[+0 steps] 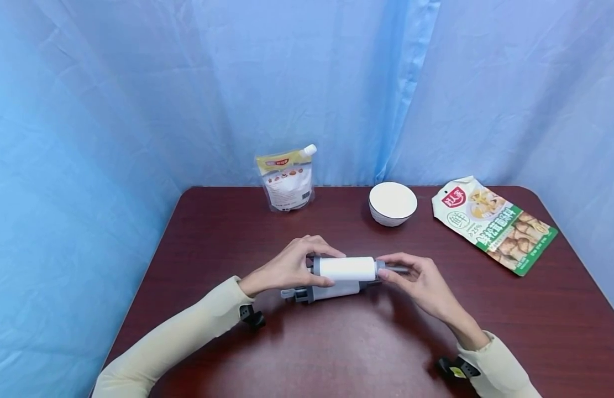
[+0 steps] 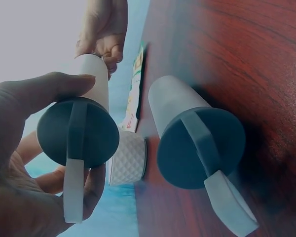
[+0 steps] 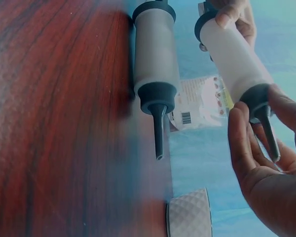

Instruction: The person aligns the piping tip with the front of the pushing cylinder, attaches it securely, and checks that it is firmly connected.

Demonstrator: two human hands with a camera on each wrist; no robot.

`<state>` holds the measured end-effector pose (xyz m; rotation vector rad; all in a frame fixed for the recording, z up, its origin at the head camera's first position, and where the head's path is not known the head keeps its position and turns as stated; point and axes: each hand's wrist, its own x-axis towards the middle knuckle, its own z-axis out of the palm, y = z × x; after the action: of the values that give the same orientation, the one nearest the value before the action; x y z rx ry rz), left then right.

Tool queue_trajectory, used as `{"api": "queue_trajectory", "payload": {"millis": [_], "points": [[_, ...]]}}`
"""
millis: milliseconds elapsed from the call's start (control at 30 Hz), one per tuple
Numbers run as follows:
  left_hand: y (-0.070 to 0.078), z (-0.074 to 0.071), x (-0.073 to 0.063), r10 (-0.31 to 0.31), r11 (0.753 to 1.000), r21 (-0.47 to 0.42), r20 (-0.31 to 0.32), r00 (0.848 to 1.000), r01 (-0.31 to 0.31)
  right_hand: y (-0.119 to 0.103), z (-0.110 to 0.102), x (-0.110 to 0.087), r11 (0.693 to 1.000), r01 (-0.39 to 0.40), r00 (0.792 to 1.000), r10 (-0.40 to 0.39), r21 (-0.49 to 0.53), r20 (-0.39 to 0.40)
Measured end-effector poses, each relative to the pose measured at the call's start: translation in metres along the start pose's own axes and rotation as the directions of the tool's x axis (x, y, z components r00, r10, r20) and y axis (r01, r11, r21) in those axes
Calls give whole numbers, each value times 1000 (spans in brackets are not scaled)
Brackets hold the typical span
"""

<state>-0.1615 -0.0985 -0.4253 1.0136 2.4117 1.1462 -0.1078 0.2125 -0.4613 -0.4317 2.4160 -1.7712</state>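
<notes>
Above the table, both hands hold a white food syringe [image 1: 347, 269] with grey end caps and a thin nozzle. My left hand [image 1: 293, 264] grips its handle end, thumb and fingers on either side of the barrel. At the other end my right hand [image 1: 427, 283] pinches the dark nozzle cap [image 3: 256, 98] between thumb and fingers. The narrow nozzle [image 3: 270, 138] points out past the right fingers. Below it, a second matching syringe [image 1: 336, 291] lies on the table, apart from both hands, its grey pull handle [image 2: 229, 202] showing in the left wrist view.
At the back left stands a clear pouch [image 1: 288, 182] with a white spout cap. A white bowl [image 1: 393, 202] is at the back, right of centre. Farther right, a green and white mushroom packet [image 1: 496, 224] lies flat. Blue curtains [image 1: 297, 83] hang behind the dark red table [image 1: 212, 232].
</notes>
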Motion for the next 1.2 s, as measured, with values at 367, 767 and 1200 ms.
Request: {"api": "queue_trajectory", "payload": {"millis": [367,767,1200], "points": [[2,7,3,12,1000,15,-18,1000,-12,4,2,2,1000,25,998,-25,3,-62],[-6,5,2,3,1000,-23,-32,999,-4,-1,-7,0,1000,2,1000,-2,30,21],[0,10,2,18,1000,-8,-18,1000,-19,1,0,1,1000,9,998,-10,-18,-67]]}}
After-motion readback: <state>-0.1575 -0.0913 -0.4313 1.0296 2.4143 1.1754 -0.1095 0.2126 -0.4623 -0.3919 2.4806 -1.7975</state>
